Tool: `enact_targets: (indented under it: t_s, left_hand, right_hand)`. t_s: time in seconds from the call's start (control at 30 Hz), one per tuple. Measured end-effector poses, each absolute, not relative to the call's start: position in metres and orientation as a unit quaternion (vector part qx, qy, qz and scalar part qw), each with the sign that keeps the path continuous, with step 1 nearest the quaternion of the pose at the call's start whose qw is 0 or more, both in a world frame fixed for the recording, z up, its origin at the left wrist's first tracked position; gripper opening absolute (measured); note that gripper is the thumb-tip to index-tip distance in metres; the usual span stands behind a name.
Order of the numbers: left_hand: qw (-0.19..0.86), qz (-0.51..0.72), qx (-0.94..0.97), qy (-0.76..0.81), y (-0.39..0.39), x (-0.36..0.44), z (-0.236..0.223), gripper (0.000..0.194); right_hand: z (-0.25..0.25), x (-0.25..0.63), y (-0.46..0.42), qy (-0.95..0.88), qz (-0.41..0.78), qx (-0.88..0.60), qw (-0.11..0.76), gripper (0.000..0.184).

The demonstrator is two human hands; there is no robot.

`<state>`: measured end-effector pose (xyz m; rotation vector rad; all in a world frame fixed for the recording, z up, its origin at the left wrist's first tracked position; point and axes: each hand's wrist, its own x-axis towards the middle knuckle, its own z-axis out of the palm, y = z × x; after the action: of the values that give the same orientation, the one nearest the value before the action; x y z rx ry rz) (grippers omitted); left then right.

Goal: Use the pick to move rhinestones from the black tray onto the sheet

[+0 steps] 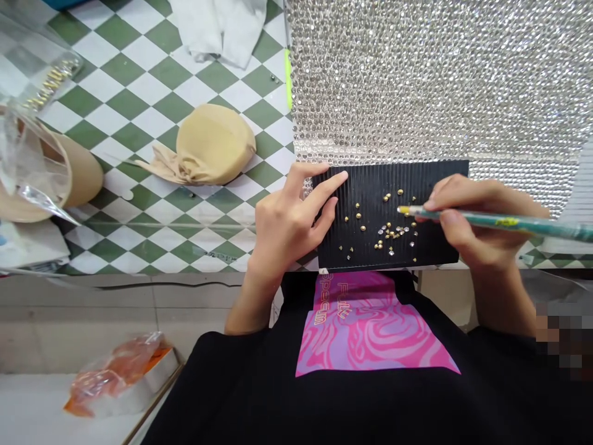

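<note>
A black ridged tray (435,176) lies at the table's near edge with several small gold and clear rhinestones (391,233) scattered on it. My left hand (290,219) rests at the tray's left edge, fingers stretched out and touching it. My right hand (477,219) is closed on a green picker pencil (509,222), whose yellowish tip (403,210) hovers over the stones. Behind the tray lies a large sheet covered in silver rhinestones (440,74).
The green-and-white checkered tablecloth (139,93) holds a tan fabric cap (208,145), white cloth (222,28), a clear plastic bag with gold pieces (37,80) and a tan shape (83,176) at the left. An orange bag (115,371) lies on a box below the table.
</note>
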<state>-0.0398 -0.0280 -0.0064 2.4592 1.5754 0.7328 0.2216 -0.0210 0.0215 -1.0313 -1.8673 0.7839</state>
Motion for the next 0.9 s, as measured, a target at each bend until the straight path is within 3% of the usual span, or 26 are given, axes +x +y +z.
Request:
enact_targets:
  t_s: [0.13,0.37,0.9]
  left_hand:
    - [0.067,0.242,0.815,0.522,-0.028,-0.040,-0.006,0.032]
    - [0.070,0.242,0.812,0.526,-0.028,-0.038,-0.005,0.031]
    - [0.084,0.234,0.807,0.536,-0.030,-0.038,-0.004,0.035]
  right_hand:
    - [0.032,0.200,0.019,-0.756,0.300,-0.424,0.397,0.004]
    - [0.024,0.154,0.079,-0.789,0.360,-0.353,0.351,0.014]
    - [0.023,0.147,0.080,-0.820,0.330,-0.393,0.253,0.016]
